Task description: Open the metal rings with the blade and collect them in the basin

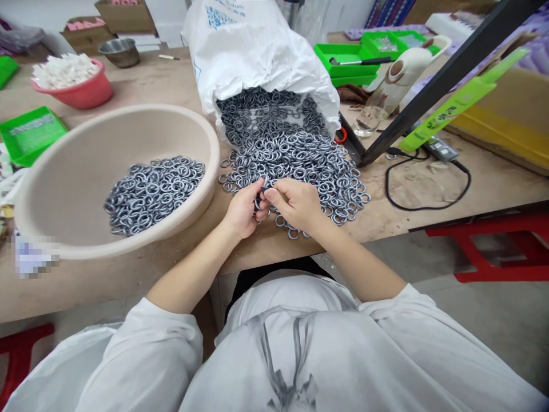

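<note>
Close together at the front of a loose heap of grey rings (295, 157), my two hands meet. My left hand (244, 212) is closed around a dark grey ring (257, 201), mostly hidden by the fingers. My right hand (298, 203) is pinched on a small dark flat piece (265, 189) that touches the ring area; its kind is too small to tell. The heap spills from the mouth of a white sack (266, 51) lying on its side. Left of my hands stands a large beige basin (68, 171) with many similar rings (156, 191) inside.
A black slanted post (429, 91) rises right of the heap, near a looped black cable (388, 186) and a lime-green tool (450, 114). Behind are green trays (343, 71) and a beige bottle (398, 77). A pink bowl (92, 91) of white pieces stands back left.
</note>
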`<state>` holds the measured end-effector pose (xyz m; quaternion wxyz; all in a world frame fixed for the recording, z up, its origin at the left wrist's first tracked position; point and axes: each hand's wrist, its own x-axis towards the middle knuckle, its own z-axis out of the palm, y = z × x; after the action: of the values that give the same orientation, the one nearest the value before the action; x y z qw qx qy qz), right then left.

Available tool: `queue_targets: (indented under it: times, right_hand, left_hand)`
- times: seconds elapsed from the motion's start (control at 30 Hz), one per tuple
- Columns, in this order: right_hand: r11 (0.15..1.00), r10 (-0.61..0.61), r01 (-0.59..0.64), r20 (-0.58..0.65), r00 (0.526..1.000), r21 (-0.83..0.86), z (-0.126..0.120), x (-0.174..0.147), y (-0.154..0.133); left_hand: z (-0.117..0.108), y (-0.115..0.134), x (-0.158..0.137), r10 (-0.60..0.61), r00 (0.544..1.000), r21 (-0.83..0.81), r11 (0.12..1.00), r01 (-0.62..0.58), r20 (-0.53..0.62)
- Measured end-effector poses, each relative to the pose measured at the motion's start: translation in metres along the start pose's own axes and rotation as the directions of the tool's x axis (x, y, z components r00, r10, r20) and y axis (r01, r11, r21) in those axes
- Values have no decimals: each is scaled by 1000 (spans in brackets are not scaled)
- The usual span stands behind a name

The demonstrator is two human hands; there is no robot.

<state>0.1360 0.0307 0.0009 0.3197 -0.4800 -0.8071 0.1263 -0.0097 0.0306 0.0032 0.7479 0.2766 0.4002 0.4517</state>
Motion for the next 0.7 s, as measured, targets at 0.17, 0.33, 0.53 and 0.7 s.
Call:
queue_targets:
  times: [0.17,0.33,0.53,0.7]
  right_hand:
    - [994,114,-114,-39,993,5,0,10,16]
    - [939,337,-342,-100,936,-39,-10,30,40]
    - [900,271,-216,99,957,-380,0,53,33]
    - [889,239,-156,145,960,-431,6,58,34]
  left_hand:
    - [-1,2,-3,-8,990,-21,1000,11,142]
    - [-2,3,-4,14,975,-43,999,-5,222]
    - [-5,9,3,55,996,-121,992,-47,71]
    - [-7,14,6,9,996,-141,990,-22,-92]
